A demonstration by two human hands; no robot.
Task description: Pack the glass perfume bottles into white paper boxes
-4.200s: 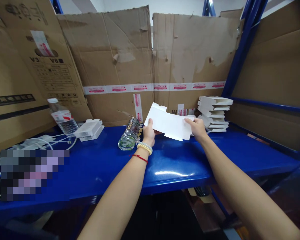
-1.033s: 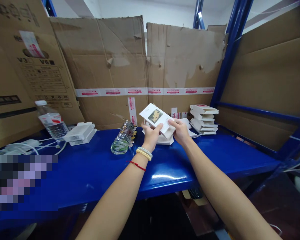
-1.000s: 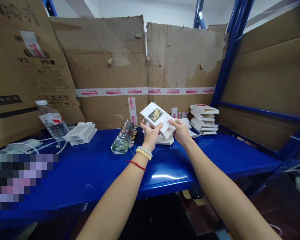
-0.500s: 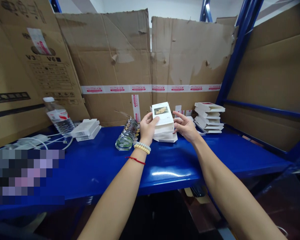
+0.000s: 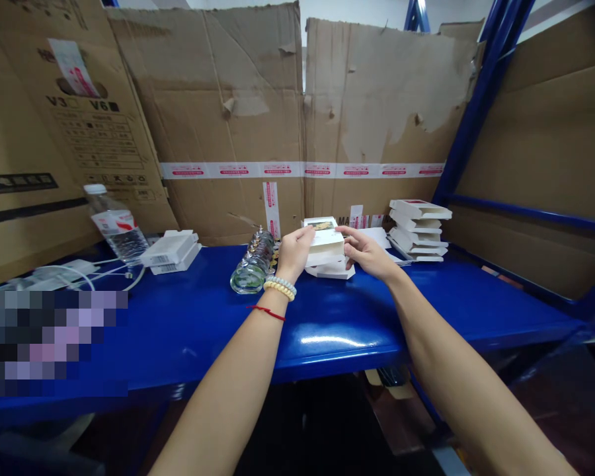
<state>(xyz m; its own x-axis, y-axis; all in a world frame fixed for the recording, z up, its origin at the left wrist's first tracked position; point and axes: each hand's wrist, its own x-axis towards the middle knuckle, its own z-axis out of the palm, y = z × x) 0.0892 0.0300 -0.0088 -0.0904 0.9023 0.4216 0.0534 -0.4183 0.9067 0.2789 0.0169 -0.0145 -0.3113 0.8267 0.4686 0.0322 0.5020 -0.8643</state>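
A small white cardboard box [image 5: 326, 250] with a picture on its top lies between my two hands, its near side facing me. My left hand [image 5: 293, 254] grips the box at its left side, thumb toward the top face. At the right side my right hand [image 5: 369, 255] has its index finger on the upper edge and the other fingers curled against the side. Below sit more white boxes [image 5: 338, 272], partly hidden. Left of my left hand stands a glass jar-like object [image 5: 250, 274] with metallic chains or beads about it; its exact kind is unclear.
A stack of several white boxes [image 5: 420, 228] stands to the right on the blue shelf [image 5: 198, 330]. Toward the left are two white boxes [image 5: 172, 252], a water bottle [image 5: 116, 228] and white cables [image 5: 86, 272]. Cardboard sheets [image 5: 218, 119] wall the back.
The box in my left hand has tilted flatter and come lower. My right hand's fingers have moved in from apart to touching its right side. The view has shifted slightly.
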